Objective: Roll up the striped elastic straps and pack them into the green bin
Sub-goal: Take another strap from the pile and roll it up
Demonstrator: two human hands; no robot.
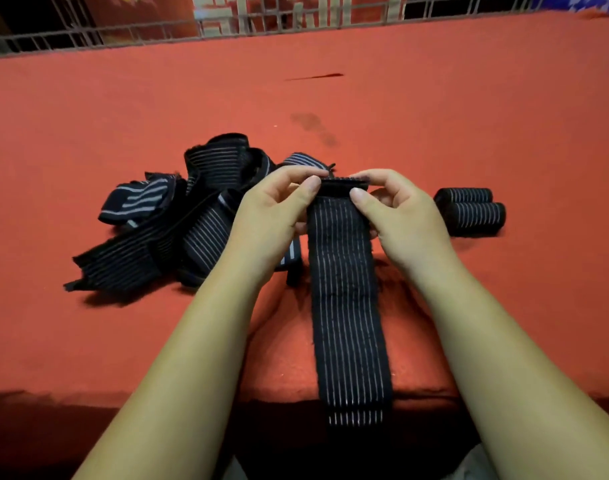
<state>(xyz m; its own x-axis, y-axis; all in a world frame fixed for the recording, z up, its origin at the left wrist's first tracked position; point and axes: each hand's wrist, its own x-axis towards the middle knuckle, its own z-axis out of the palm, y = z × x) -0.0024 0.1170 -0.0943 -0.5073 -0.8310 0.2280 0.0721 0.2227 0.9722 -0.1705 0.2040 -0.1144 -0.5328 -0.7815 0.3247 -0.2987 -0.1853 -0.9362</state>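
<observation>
nothing legible; the beige characters (325,8) on the red board (140,12) behind the railing (88,47) are cut off.

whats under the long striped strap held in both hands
The red tabletop shows on both sides of the striped strap, whose near end hangs past the table edge. The left hand and right hand pinch its far end. Whether anything lies directly beneath it is hidden.

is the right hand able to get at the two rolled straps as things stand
Probably yes, once it lets go: the right hand pinches the far end of the flat strap, but the two rolled straps lie just to its right on the red cloth with nothing between.
</observation>
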